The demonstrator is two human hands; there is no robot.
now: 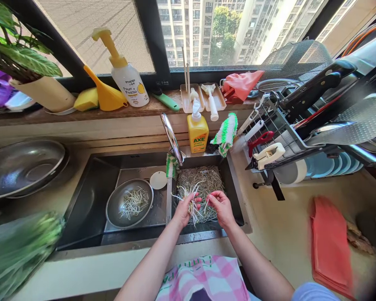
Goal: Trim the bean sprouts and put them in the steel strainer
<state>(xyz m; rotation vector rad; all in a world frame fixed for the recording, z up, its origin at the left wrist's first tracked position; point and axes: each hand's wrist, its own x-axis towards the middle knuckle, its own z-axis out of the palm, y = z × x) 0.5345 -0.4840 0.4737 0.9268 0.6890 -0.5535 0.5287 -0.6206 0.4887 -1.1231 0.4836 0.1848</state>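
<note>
My left hand [184,210] is closed around a loose bunch of bean sprouts [192,205], white stems sticking out on both sides. Just to its right, my right hand [221,207] pinches with thumb and forefinger at what looks like a thin sprout strand; the strand is too small to make out well. Both hands are over the right sink basin, where a thick layer of thin brownish sprout bits [208,177] lies. In the left basin a round metal bowl [113,211] holds a small heap of white bean sprouts [134,202].
A faucet [171,138] rises behind the basins, near a yellow soap bottle [198,133] and a green-white cloth [226,131]. At right stands a dish rack [288,133] with knives and utensils. A wok [25,167] and bagged greens [21,246] are at left; a red cloth [330,242] lies right.
</note>
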